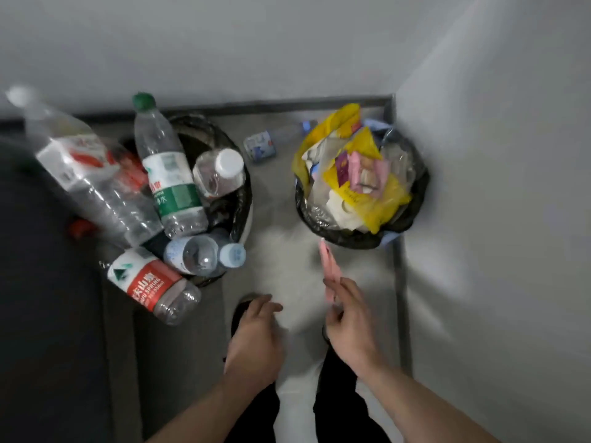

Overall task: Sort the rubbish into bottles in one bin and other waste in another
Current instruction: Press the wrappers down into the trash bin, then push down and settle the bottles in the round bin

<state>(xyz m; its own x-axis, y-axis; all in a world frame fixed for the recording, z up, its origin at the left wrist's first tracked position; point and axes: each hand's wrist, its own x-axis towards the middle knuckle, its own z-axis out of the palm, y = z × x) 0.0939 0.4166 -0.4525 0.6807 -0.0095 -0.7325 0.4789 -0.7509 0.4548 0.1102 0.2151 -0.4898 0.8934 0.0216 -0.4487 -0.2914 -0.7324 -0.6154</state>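
Two black-lined bins stand on the grey floor. The left bin [240, 199] overflows with clear plastic bottles, among them a green-label bottle [166, 167] and a red-label bottle [150, 284] lying at its front. The right bin [415, 199] is heaped with yellow bags and wrappers [355, 174]. My right hand [348, 321] pinches a thin pink wrapper [327, 266] just in front of the right bin. My left hand [256, 337] hangs loosely curled and holds nothing, below the gap between the bins.
One small bottle [265, 142] lies on the floor between the bins by the back wall. White walls close the corner at the back and right. A dark surface [48, 298] fills the left. My dark trouser legs and shoes are below my hands.
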